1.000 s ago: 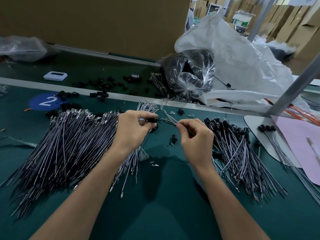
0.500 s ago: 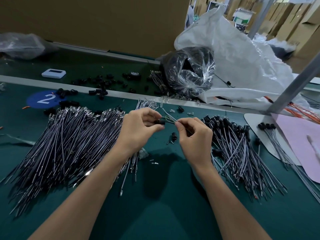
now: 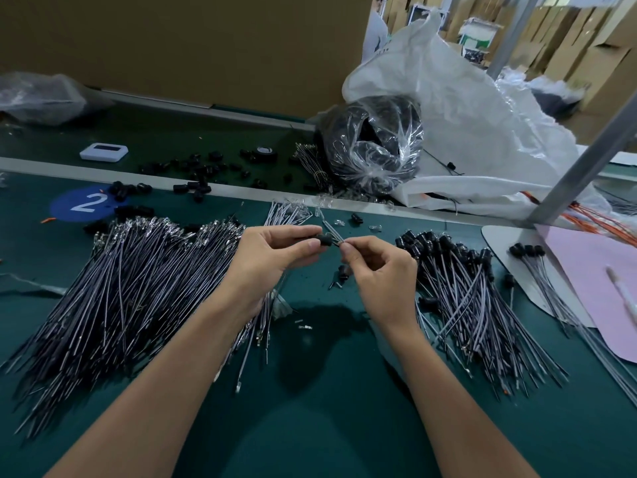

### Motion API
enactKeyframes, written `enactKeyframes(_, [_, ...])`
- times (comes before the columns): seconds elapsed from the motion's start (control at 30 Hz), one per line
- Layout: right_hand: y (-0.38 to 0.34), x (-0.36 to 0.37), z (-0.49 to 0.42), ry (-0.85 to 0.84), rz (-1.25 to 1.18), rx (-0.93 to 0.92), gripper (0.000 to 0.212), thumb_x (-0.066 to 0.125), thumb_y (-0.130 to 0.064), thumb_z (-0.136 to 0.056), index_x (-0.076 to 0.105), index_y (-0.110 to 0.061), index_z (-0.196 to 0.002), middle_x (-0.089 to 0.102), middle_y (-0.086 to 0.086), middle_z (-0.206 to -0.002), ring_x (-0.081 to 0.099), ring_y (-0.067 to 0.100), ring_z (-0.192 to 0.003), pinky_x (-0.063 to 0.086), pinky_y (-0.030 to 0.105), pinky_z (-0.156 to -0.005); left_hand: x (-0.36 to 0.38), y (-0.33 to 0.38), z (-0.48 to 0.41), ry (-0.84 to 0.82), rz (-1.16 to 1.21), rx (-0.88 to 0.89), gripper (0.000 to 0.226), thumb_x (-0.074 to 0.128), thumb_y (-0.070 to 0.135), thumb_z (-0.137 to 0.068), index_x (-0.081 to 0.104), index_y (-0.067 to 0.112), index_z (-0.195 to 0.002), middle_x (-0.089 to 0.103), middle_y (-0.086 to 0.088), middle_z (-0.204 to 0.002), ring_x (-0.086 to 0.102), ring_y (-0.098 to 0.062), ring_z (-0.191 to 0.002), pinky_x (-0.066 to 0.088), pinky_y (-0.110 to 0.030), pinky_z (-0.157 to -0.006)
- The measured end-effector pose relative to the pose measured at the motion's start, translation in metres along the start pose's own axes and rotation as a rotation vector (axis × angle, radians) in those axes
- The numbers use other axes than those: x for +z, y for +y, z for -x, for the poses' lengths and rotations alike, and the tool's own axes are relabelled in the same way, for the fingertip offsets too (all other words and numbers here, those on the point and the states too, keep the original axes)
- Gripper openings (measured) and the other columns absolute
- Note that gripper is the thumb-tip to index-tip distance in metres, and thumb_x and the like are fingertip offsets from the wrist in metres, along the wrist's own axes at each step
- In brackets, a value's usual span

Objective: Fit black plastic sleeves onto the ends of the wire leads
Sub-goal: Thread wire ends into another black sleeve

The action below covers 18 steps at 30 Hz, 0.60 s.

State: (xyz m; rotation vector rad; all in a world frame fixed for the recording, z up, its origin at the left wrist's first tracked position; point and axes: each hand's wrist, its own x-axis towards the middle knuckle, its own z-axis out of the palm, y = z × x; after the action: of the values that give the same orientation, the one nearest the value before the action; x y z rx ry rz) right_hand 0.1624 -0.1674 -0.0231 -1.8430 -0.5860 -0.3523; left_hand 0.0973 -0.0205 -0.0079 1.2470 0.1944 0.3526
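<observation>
The left hand (image 3: 272, 257) pinches a black sleeve (image 3: 324, 240) between thumb and forefinger, its mouth turned toward the right hand (image 3: 379, 270). The right hand's fingertips pinch the wire lead (image 3: 331, 232) close to its end, probably so the short tip can be steered into the bore. The fingers hide whether the tip is already inside. Left of the grip lies the bare-ended pile (image 3: 138, 277), and right of it the sleeved pile (image 3: 465, 288), so work seems to pass across. Beyond the grip, loose sleeves (image 3: 196, 170) blur together.
</observation>
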Motion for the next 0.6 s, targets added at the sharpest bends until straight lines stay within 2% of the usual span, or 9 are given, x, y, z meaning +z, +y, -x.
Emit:
enactKeyframes(0.13, [0.0004,-0.0001,0.0003,-0.022,-0.051,0.052,0.008,0.07,-0.008,-0.088,0.074,-0.014,-0.085,0.069,-0.005,-0.065,0.068,0.01,-0.053,0.052,0.022,-0.051,-0.0041,-0.0001,-0.0008,-0.019,0.098,-0.056,0.019,0.065,-0.007,-0.079,0.073,0.0,-0.095,0.075,-0.017,-0.093,0.074,-0.024,-0.087,0.058,-0.021,-0.071])
enactKeyframes(0.27, [0.0004,-0.0032,-0.0011,0.094,0.003,0.0,0.006,0.072,-0.009,-0.086,0.077,-0.012,-0.087,0.072,-0.004,-0.072,0.068,0.01,-0.065,0.054,0.021,-0.063,-0.005,-0.0006,-0.0016,0.042,0.12,-0.074,0.016,0.069,-0.001,-0.076,0.075,0.003,-0.089,0.075,-0.018,-0.089,0.075,-0.024,-0.083,0.058,-0.022,-0.068])
enactKeyframes(0.37, [0.0002,-0.0079,-0.0029,0.145,0.087,-0.059,0.009,0.074,-0.007,-0.084,0.078,-0.011,-0.092,0.073,-0.002,-0.082,0.066,0.007,-0.072,0.052,0.018,-0.07,-0.006,-0.0007,-0.0017,0.093,0.137,-0.059,0.014,0.066,-0.003,-0.082,0.075,0.005,-0.087,0.075,-0.016,-0.087,0.075,-0.022,-0.08,0.058,-0.021,-0.065])
enactKeyframes(0.6, [-0.0025,-0.0086,-0.0016,0.082,0.242,-0.189,0.01,0.075,-0.005,-0.083,0.078,-0.008,-0.091,0.067,0.004,-0.082,0.061,0.015,-0.074,0.05,0.024,-0.071,-0.0085,0.0008,-0.0026,0.173,0.13,-0.042,0.012,0.063,-0.003,-0.087,0.073,0.004,-0.09,0.076,-0.013,-0.086,0.075,-0.021,-0.078,0.058,-0.021,-0.066])
